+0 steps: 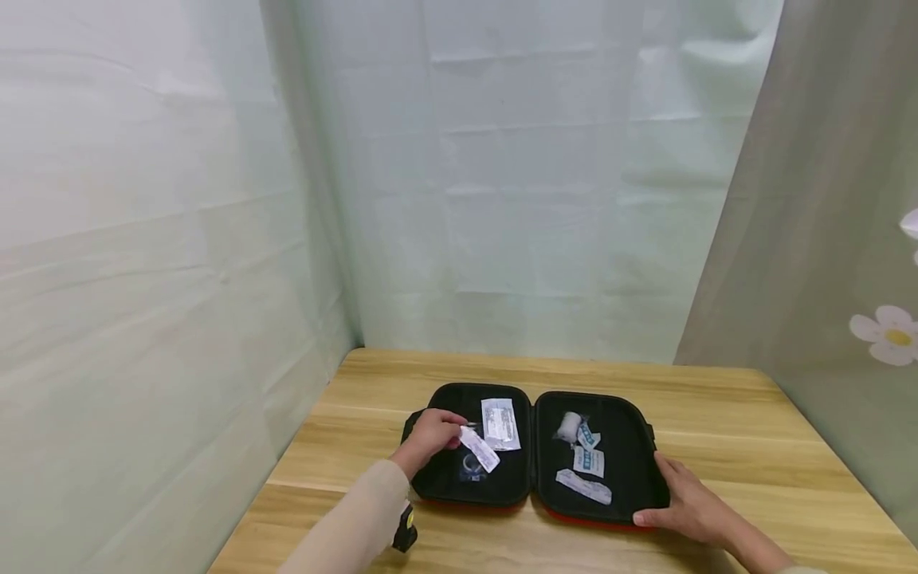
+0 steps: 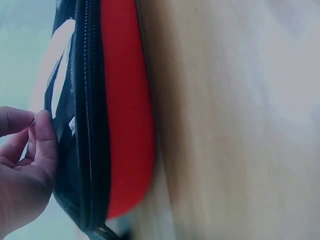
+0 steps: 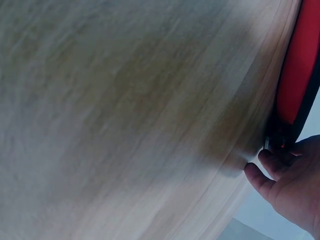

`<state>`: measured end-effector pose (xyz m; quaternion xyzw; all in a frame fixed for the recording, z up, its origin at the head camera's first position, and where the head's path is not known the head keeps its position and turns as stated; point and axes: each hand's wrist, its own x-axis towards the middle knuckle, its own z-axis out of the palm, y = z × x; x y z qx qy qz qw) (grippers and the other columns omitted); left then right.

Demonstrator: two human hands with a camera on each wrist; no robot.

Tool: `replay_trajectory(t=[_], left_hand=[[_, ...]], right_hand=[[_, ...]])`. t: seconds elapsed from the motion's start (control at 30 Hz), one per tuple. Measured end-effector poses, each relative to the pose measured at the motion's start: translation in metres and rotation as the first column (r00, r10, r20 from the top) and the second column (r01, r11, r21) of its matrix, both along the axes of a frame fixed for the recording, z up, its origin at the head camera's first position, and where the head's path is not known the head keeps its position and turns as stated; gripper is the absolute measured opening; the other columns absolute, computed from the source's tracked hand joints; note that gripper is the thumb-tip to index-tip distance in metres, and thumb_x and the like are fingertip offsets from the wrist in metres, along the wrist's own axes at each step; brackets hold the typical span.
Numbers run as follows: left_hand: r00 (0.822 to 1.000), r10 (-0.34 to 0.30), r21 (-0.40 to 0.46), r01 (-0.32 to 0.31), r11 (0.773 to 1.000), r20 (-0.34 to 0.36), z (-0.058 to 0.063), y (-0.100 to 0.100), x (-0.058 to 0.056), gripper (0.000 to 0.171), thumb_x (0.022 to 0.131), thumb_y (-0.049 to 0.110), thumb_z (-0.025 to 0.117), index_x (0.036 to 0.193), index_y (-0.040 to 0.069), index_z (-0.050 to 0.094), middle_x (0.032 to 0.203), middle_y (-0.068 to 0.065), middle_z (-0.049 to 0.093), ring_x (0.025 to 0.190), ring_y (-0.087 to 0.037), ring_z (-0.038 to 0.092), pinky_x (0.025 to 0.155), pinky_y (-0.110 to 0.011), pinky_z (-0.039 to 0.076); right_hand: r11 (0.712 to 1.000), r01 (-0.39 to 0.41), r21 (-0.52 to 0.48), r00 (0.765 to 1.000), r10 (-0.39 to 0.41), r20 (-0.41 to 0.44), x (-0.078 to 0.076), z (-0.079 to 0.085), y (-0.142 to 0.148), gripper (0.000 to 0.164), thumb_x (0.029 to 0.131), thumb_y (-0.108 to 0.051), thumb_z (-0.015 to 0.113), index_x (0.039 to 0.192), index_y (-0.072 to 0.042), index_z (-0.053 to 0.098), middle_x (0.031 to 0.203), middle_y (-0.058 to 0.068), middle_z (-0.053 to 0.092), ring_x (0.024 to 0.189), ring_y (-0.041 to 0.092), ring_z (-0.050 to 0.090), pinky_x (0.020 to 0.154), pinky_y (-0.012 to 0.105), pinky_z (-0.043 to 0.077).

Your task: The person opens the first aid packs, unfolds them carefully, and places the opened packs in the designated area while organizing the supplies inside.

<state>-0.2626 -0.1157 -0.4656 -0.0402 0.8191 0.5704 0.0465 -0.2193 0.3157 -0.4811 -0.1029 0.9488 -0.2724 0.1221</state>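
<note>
An open zip-up case (image 1: 631,446), red outside and black inside, lies flat with its two halves side by side. Over its left half, my left hand (image 1: 433,434) pinches one end of a narrow white printed packet (image 1: 480,449) between thumb and fingertips. Under that packet lies a small clear bag with a ring-shaped item (image 1: 471,464), and beside it a larger white printed packet (image 1: 500,423). My right hand (image 1: 688,501) holds the case's right front corner, thumb at the front rim and fingers along the side; the right wrist view shows bent fingertips low against that end.
In the right half lie a wrapped white roll (image 1: 570,426), two small blue-and-white sachets (image 1: 589,461) and another narrow white packet (image 1: 584,486). A small black object with a yellow mark (image 1: 405,529) shows beside my left sleeve. Pale curtains surround the wooden table (image 1: 724,422).
</note>
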Motion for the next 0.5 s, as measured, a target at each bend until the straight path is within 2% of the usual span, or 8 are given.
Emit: replay_trajectory(t=[0.2, 0.5], left_hand=[[1.0, 0.024, 0.093, -0.026, 0.995, 0.017, -0.003, -0.018, 0.011, 0.021, 0.089, -0.005, 0.06, 0.108, -0.013, 0.066, 0.085, -0.012, 0.065, 0.065, -0.014, 0.06, 0.067, -0.029, 0.058], [0.993, 0.108, 0.181, -0.113, 0.977, 0.042, -0.002, -0.04, 0.023, 0.018, 0.087, -0.006, 0.065, 0.105, -0.012, 0.064, 0.085, -0.012, 0.065, 0.064, -0.014, 0.062, 0.065, -0.028, 0.058]], right_hand=[[1.0, -0.005, -0.001, 1.0, 0.005, 0.005, 0.0, 0.002, -0.001, 0.126, 0.07, -0.057, 0.083, 0.15, 0.015, 0.017, 0.145, 0.043, 0.026, 0.127, 0.057, 0.035, 0.101, 0.072, 0.03], [1.0, -0.003, -0.011, 1.0, 0.003, 0.023, 0.0, 0.003, 0.0, 0.126, 0.072, -0.056, 0.082, 0.15, 0.015, 0.015, 0.146, 0.043, 0.025, 0.127, 0.056, 0.035, 0.1, 0.072, 0.03]])
